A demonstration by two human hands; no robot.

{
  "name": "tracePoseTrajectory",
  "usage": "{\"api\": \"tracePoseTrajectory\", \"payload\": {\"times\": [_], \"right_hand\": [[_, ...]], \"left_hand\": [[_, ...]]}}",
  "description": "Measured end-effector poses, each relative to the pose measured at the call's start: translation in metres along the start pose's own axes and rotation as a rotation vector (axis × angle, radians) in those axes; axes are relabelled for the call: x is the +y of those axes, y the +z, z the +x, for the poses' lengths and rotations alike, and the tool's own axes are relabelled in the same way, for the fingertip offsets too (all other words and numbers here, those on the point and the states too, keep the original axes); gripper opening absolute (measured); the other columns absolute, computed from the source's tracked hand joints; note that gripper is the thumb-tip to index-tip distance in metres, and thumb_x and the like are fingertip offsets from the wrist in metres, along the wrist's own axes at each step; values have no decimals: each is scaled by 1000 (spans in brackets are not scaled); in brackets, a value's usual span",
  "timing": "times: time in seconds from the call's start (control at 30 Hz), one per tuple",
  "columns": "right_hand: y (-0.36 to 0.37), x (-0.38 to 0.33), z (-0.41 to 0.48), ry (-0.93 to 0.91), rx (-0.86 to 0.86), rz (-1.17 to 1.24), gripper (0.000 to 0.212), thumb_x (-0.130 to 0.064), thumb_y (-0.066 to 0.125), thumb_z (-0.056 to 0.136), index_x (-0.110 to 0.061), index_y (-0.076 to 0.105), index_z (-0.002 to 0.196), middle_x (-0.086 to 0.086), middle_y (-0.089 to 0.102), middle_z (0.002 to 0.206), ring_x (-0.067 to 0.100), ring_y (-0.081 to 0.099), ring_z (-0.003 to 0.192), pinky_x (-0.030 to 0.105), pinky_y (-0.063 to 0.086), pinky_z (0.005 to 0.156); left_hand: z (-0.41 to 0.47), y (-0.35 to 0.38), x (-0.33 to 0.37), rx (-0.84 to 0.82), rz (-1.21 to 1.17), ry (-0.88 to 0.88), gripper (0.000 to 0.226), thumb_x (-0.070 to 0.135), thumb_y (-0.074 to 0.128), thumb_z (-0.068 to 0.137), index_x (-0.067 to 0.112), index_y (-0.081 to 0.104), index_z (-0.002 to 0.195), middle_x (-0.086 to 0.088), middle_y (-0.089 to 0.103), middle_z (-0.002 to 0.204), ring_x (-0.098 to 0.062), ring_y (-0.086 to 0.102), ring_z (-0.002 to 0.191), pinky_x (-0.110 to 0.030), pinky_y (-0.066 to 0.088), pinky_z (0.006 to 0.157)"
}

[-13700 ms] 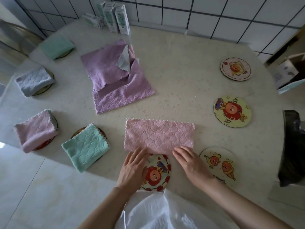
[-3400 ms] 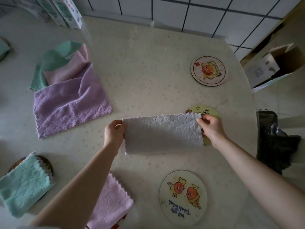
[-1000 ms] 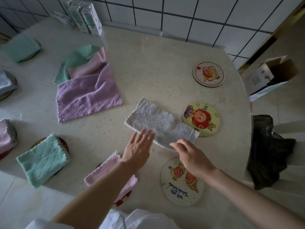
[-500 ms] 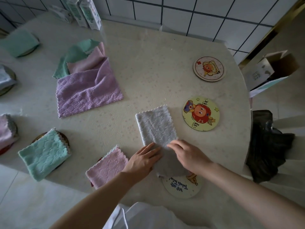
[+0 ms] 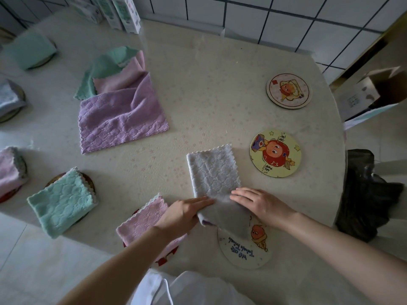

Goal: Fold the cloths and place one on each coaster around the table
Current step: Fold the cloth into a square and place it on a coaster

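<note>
Roughly near-to-far, grey cloth (image 5: 212,172) (slight tilt)

The person's forearms are uncovered as far as they can be seen, and so are the left hand (image 5: 182,213) and the right hand (image 5: 262,205). Low down, close against the body, there is a loose white garment (image 5: 198,289), soft and lightly creased. A thin white cord (image 5: 165,290) loops down its front. It may be a drawstring or only a rolled hem, as the light is too dim to tell.

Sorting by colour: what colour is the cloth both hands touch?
The cloth is pale grey, seen best in the head view.
</note>
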State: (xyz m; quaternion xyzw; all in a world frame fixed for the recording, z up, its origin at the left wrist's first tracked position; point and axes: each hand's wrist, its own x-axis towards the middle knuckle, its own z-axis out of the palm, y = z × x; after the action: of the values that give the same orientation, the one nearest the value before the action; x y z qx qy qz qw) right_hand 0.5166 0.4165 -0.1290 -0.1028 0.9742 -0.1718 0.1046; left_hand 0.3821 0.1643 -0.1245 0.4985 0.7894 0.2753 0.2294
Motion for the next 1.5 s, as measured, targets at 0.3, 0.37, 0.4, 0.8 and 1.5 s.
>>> {"api": "tracePoseTrajectory", "payload": {"times": [0.3,0.37,0.4,0.8,1.5], "right_hand": [[-43,14,69,588,79,697,21,-35,59,91,-18,67,81,-10,58,60,5,45,44,19,31,45],[-40,17,79,645,58,668,36,-35,59,91,-14,50,63,-3,46,52,11,39,44,25,26,46],[-37,18,82,665,32,650,40,-35,59,91,-15,44,61,-3,41,51,11,36,44,26,24,46],[-38,20,96,787,-16,668,45,-37,56,91,-18,33,58,-3,32,51,13,33,47,27,21,48],[-44,28,135,917,192,414,22,-32,59,89,-12,52,95,4,63,89,22,56,74,28,38,57]], "left_hand": [[62,-28,-11,128,-476,-743,48,38,59,91,-6,62,73,-20,68,68,-31,67,60,-41,56,54],[74,-29,-15,134,-650,-831,38,32,60,91,-6,64,85,-22,69,80,-33,70,71,-49,59,61],[77,-30,-15,119,-705,-868,32,29,60,92,-3,64,90,-20,68,84,-32,69,73,-49,59,63],[80,-32,-18,252,-772,-1022,25,34,64,88,11,68,81,-14,71,86,-27,71,68,-40,60,59],[99,-44,-40,386,-83,-872,23,36,64,85,23,59,103,6,64,99,-20,60,85,-33,51,71]]}}
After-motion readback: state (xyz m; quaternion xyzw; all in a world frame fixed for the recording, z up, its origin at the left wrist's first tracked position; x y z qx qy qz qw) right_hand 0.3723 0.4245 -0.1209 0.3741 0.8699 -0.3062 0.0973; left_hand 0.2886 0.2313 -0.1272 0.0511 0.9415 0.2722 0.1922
